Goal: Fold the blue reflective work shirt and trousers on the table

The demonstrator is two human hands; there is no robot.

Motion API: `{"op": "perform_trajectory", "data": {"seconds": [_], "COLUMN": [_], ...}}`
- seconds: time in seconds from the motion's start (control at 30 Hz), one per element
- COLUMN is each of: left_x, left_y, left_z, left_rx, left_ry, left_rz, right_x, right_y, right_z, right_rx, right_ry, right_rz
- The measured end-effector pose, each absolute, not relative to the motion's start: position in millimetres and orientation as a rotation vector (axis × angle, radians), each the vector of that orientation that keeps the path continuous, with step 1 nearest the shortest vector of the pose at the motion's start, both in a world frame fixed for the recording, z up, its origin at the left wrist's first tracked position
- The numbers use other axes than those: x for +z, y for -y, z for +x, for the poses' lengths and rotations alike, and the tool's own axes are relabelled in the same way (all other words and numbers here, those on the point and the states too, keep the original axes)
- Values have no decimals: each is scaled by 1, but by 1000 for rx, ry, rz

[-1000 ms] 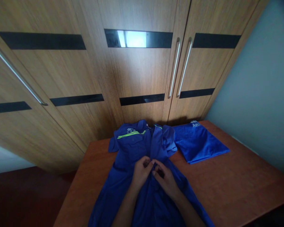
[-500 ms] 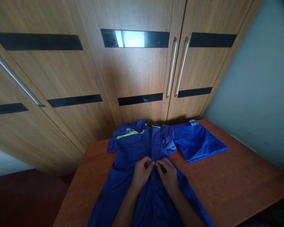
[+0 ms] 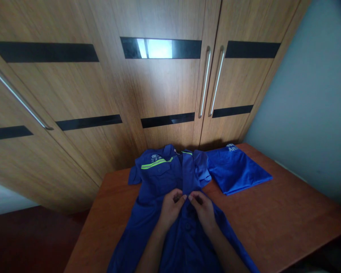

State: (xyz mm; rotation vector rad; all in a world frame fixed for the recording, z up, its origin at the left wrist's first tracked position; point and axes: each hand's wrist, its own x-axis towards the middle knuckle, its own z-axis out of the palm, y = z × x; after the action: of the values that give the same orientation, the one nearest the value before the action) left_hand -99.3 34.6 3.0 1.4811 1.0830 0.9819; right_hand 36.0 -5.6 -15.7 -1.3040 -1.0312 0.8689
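Left hand [image 3: 172, 209] and right hand [image 3: 204, 211] pinch the front of a dark blue shirt [image 3: 159, 185] spread on the table [image 3: 250, 220].
It should handle light, soft and floppy, hardly fragile, best gripped at the doubled front placket [image 3: 189, 177]. Both hands reach forward, fingers curled nearly closed on that edge, thumb tips almost meeting; beyond lie a folded blue cloth [image 3: 238, 172] and the wooden wardrobe [image 3: 170, 85].

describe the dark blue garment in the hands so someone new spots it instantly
Find the wooden cupboard, then the reddish-brown table before it. There, the short-sleeved garment lies spread out, the left hand and right hand at its front. Unlike the brighter folded cloth to its right, it has a yellow-green stripe across the chest.
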Motion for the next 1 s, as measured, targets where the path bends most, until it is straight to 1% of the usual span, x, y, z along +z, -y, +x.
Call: {"op": "perform_trajectory", "data": {"seconds": [0.13, 0.33, 0.43, 0.57, 0.67, 0.8, 1.0], "left_x": [8, 9, 9, 5, 4, 6, -3], "left_y": [-31, -30, -30, -32, -33, -36, -35], "left_z": [-98, -100, -100, -101, -103, -110, -139], "left_rx": [969, 920, 940, 957, 927, 983, 894], "left_ry": [-1096, -1070, -1102, -1221, -1281, -1300, -1306], "left_rz": [1538, 1696, 1826, 1973, 2010, 2047, 2162], "right_x": [-16, -15, -13, -16, -21, -28, -36], "right_y": [7, 9, 8, 7, 7, 10, 19], "right_z": [35, 35, 35, 34, 36, 44, 65], "right_rx": [1045, 1190, 1209, 1122, 960, 742, 652], "right_ry": [878, 739, 752, 886, 1060, 1250, 1378], "right_rz": [-1215, -1116, -1114, -1201, -1312, -1410, -1518]}}
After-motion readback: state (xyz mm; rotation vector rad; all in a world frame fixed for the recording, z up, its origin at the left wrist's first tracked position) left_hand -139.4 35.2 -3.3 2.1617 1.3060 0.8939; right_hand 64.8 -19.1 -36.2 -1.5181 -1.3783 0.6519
